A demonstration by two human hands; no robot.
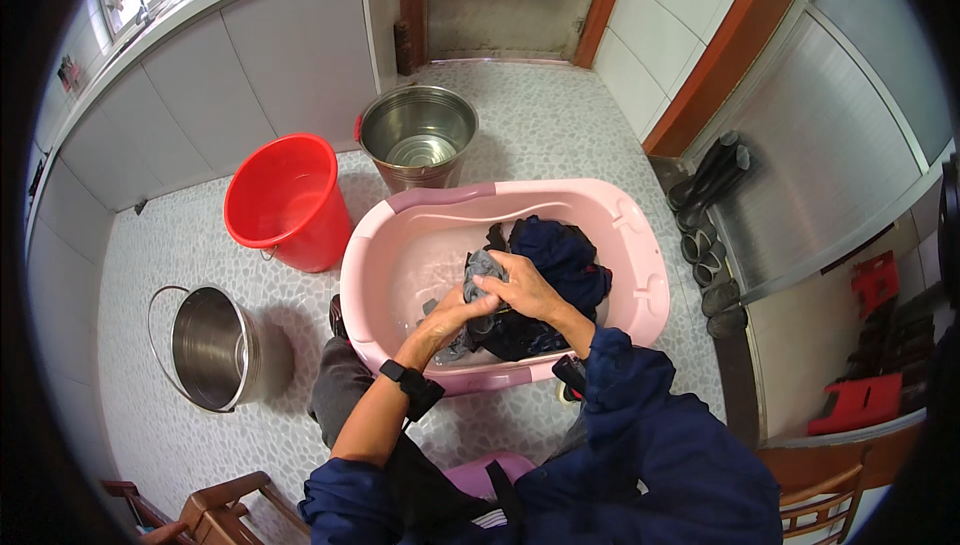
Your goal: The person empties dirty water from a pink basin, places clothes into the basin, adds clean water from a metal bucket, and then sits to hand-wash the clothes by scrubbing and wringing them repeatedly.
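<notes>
Both hands are over a pink plastic tub [652,260] on the floor, close together. A bunched wet gray cloth [484,269] is gripped between my left hand [454,312] and my right hand [529,286]. More gray cloth hangs below my hands into the tub. Dark blue clothing [555,248] is heaped at the tub's right side, with black clothing [517,335] nearer to me. Shallow water shows in the tub's left part. Which parts of the cloth my palms cover cannot be seen.
Beyond the tub stands a metal bucket [442,170] with water; a red plastic bucket [319,207] is to its left. Another metal bucket [262,353] stands nearer left. Boots [705,177] and shoes line the right wall. A wooden chair [217,504] is at lower left.
</notes>
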